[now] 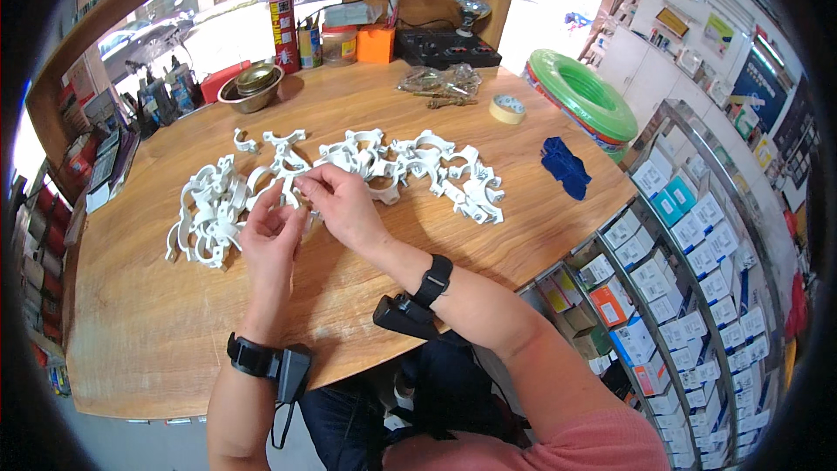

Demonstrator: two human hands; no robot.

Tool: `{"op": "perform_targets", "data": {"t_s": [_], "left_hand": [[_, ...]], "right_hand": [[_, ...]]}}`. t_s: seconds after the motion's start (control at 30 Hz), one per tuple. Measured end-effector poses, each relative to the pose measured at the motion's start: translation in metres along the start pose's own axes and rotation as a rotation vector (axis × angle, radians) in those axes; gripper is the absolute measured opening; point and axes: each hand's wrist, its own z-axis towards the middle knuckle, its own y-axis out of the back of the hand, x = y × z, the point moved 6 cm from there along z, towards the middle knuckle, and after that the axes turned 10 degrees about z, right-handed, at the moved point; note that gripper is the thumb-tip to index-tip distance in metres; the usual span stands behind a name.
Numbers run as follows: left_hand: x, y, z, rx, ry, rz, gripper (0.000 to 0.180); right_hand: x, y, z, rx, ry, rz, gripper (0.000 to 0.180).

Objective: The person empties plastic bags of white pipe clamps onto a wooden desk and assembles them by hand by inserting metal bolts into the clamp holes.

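On the wooden surface [157,331], white ring clips [228,196] lie heaped beyond and beside my hands; probably light, stiff, smooth plastic, best held by the curved band. My right hand [338,201] and left hand [275,231] bend fingertips close together, pinching what I cannot tell.

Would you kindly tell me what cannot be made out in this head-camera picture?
All in the head view:
Whatever lies between the left hand and right hand: hidden by the hands themselves.
The number of white plastic clips: they overlap one another.
What the clear bag holds: crinkled, and too small to tell.
Print on the shelf boxes: too small.
The rest of the pink garment: cut off by the lower edge.
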Motion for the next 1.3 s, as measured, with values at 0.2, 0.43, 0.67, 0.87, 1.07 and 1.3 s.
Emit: {"op": "perform_targets", "data": {"t_s": [0.2, 0.43, 0.67, 0.87, 1.07, 1.3], "left_hand": [[0.002, 0.003, 0.001, -0.019, 0.003, -0.04, 0.038], [0.002, 0.004, 0.001, -0.01, 0.01, -0.007, 0.038], [0.002, 0.002, 0.002, -0.008, 0.018, -0.025, 0.037], [0.005, 0.004, 0.002, -0.026, 0.019, -0.018, 0.037], [0.008, 0.008, 0.004, -0.018, 0.007, 0.008, 0.039], [0.014, 0.005, 0.005, -0.008, 0.035, 0.012, 0.039]], "right_hand": [[-0.006, -0.001, 0.002, 0.076, -0.066, -0.049, 0.022], [-0.006, -0.008, -0.001, -0.011, 0.049, 0.195, 0.027], [-0.018, -0.005, 0.002, 0.086, -0.089, 0.049, 0.024], [-0.014, -0.003, 0.003, 0.002, -0.041, 0.205, 0.022], [-0.018, -0.008, 0.002, 0.02, 0.04, 0.152, 0.02], [-0.015, -0.001, -0.001, 0.044, -0.105, 0.026, 0.028]]}}
